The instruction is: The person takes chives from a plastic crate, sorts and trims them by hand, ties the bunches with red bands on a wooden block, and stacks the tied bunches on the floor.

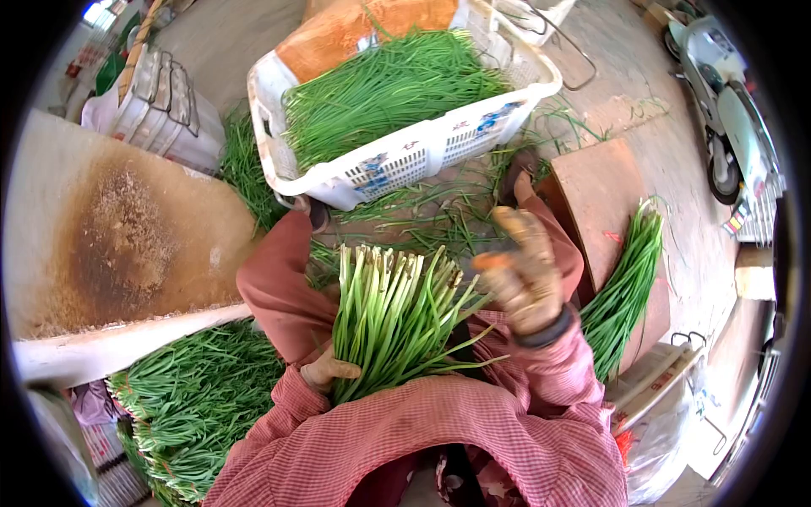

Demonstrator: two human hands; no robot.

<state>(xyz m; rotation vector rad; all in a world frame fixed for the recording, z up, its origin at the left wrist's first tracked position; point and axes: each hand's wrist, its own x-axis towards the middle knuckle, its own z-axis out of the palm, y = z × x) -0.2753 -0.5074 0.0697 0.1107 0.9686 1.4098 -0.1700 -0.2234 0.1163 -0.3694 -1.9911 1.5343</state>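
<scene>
A thick bunch of garlic chives [397, 317] stands on my lap, pale cut ends pointing away from me and green leaves toward my body. My left hand [332, 369] grips its left side low down, thumb across the stalks. The hand's other fingers are hidden behind the bunch. To the right of the bunch, my right hand [525, 275] is raised in a stained glove, slightly blurred. Its fingers are apart, with an orange patch at one fingertip, and no chives are in it.
A white plastic crate [405, 173] full of loose chives stands in front, an orange cloth [355, 38] at its back. More chives [625, 287] lie on a brown board [604, 203] at right. Bundled chives [198, 401] are stacked left, below a stained slab [127, 228]. A scooter [731, 118] stands far right.
</scene>
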